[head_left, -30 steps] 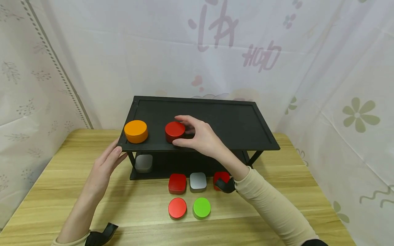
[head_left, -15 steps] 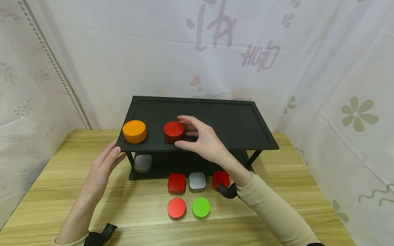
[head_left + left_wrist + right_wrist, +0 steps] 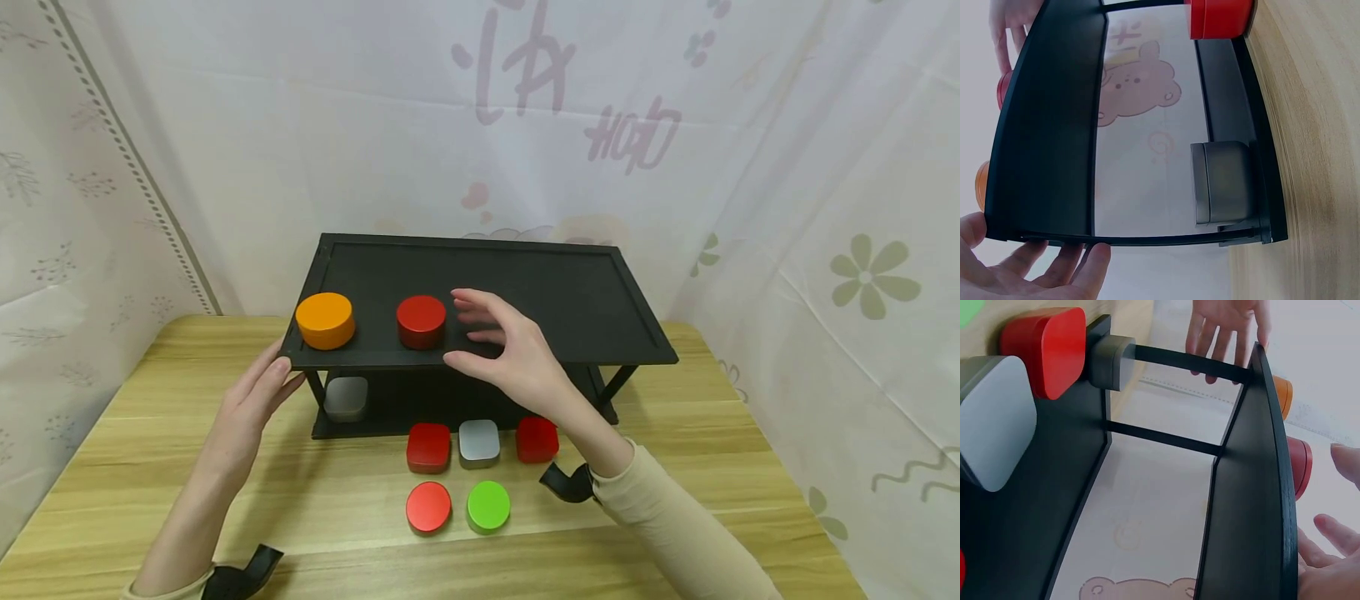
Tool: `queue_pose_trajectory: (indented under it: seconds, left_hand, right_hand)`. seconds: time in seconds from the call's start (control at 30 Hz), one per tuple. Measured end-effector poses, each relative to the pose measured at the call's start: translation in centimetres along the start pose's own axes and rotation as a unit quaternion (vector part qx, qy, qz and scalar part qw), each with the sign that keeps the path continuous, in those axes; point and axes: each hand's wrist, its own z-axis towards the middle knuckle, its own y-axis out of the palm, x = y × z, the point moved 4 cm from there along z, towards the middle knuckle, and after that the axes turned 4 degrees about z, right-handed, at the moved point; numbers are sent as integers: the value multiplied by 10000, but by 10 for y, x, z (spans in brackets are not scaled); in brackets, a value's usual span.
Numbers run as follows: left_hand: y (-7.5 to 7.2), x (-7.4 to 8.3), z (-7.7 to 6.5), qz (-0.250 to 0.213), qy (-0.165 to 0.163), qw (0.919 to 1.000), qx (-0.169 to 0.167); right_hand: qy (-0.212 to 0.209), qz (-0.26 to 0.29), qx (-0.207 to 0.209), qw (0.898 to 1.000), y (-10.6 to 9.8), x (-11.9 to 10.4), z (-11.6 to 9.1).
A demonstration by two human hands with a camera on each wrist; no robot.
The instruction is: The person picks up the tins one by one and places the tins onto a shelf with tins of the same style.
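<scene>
In the head view, a two-tier black shelf (image 3: 495, 283) stands on the wooden table. My left hand (image 3: 251, 400) holds its top board at the near left corner; the thumb lies at the corner and the fingers go along the side. An orange round tin (image 3: 326, 322) sits on top near that hand. To its right is a dark red round tin (image 3: 422, 322). My right hand (image 3: 517, 354) hovers just right of the dark red tin, thumb and fingers spread apart, with nothing in it. A grey square tin (image 3: 1225, 184) rests on the lower tier at the left.
In front of the shelf stand a red square tin (image 3: 429, 447), a silver square tin (image 3: 479, 442) and another red square tin (image 3: 537, 439). Nearer me are a light red round tin (image 3: 429, 507) and a green round tin (image 3: 488, 506). A printed curtain (image 3: 375, 125) hangs behind.
My right hand has let go of the dark red round tin and drawn away to the right, its fingers spreading. The tin stays on the top board. My left hand keeps its place.
</scene>
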Motion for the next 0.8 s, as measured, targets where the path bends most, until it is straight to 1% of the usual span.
queue_pose_trajectory:
  seconds: [0.23,0.47,0.5,0.67,0.8]
  left_hand:
    - [0,0,0,63,-8,10000,-8]
    - [0,0,-1,48,-20,10000,-12]
    - [0,0,-1,64,-32,10000,-7]
    - [0,0,-1,83,-29,10000,2]
    - [0,1,-1,65,0,10000,2]
  right_hand:
    - [-447,-136,119,9988,-4,30,-6]
    - [-460,29,168,9988,-7,-5,-21]
    - [-479,28,165,9987,-7,-6,-22]
    - [-475,10,192,9987,-8,-5,-26]
    - [-528,-84,218,9983,-9,6,-30]
